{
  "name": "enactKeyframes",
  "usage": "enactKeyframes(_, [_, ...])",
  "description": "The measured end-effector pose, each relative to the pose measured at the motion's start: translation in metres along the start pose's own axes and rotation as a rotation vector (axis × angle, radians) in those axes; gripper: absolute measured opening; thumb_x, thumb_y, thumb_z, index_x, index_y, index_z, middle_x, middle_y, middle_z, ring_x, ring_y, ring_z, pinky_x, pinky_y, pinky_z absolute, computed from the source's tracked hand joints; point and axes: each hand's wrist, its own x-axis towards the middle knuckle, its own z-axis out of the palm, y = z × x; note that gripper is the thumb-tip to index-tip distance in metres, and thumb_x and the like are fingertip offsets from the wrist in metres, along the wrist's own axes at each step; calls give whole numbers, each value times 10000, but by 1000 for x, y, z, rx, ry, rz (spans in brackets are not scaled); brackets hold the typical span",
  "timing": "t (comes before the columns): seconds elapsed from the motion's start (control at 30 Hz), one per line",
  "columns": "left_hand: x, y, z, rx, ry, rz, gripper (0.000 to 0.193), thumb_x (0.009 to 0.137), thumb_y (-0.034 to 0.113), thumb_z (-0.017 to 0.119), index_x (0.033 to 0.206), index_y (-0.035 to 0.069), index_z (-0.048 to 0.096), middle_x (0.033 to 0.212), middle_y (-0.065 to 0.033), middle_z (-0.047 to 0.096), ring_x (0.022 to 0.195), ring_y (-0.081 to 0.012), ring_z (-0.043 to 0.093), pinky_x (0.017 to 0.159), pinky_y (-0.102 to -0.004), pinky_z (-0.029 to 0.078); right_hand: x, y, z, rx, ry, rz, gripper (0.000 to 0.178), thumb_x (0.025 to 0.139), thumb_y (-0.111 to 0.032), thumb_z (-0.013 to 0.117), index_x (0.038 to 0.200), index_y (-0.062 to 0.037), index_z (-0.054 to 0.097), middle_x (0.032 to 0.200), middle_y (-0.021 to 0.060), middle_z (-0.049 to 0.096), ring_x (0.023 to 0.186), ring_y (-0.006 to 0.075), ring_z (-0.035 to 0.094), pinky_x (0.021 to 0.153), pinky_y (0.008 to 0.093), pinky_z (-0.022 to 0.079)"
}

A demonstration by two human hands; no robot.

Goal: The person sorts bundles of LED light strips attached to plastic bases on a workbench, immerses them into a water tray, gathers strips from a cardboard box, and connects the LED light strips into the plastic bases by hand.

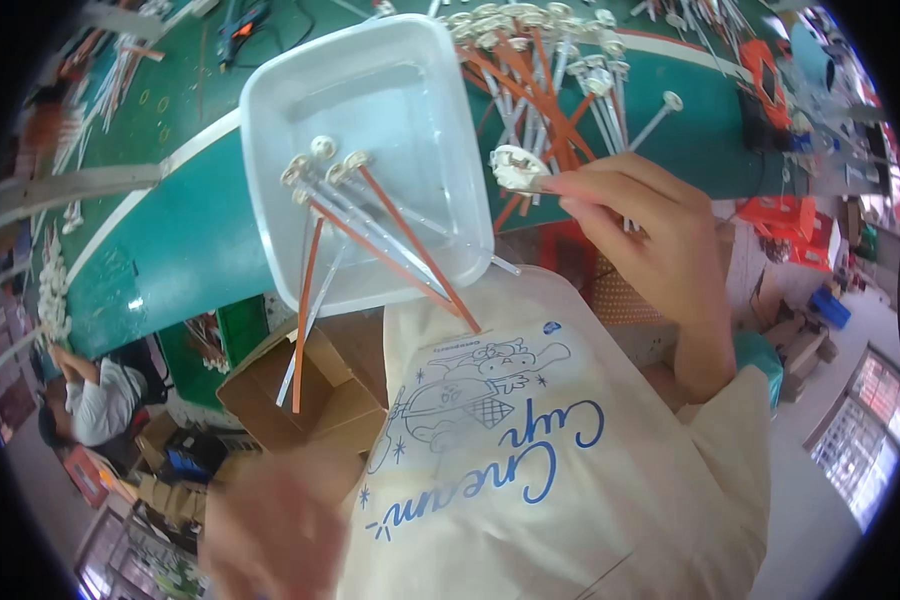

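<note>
My right hand (660, 230) is raised beside the tub's right side, thumb and fingers pinched on a white round piece (516, 168) with a rough, brownish patch. Whether a stick runs from it into my palm is hidden. Low at the left, my left hand (275, 525) is smeared by motion, so its fingers cannot be made out. Between and beyond the hands stands a white plastic tub (370, 60). Several clear and orange sticks (410, 230) with white round heads lie in it, some ends hanging over its near rim.
A pile of white-headed sticks (530, 80) lies on the green table (170, 260) behind the tub. Below the table edge are an open cardboard box (310, 390) and a green crate (185, 365). A glue gun (245, 35) lies far left. Another person (105, 400) sits at left.
</note>
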Motion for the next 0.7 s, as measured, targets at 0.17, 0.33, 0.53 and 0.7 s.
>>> enactKeyframes(0.17, [50,51,48,25,-591,-146,75,859,186,473,909,131,484,739,-64,530,642,-162,542,509,-277,428,-7,16,1,32,21,20,192,746,50,612,917,-28,651,785,63,609,603,104,538,509,202,407])
enactKeyframes(0.33, [38,64,62,-14,-725,-78,135,812,147,473,683,149,433,569,0,442,501,-145,459,427,-275,339,-7,18,0,55,44,-1,189,753,46,610,925,-24,648,773,59,604,585,94,521,497,198,395])
enactKeyframes(0.53, [6,78,42,-308,-762,-70,60,783,126,535,727,108,520,632,-10,503,560,-129,488,486,-244,372,-8,21,-5,77,54,-5,190,755,37,612,932,-24,646,775,56,608,565,83,492,484,192,373])
enactKeyframes(0.7, [-12,70,8,-465,-789,-74,34,758,108,586,763,75,593,685,-18,553,609,-116,512,536,-218,400,-11,12,-6,159,66,46,191,746,32,617,927,-19,649,753,59,618,596,100,533,509,201,388])
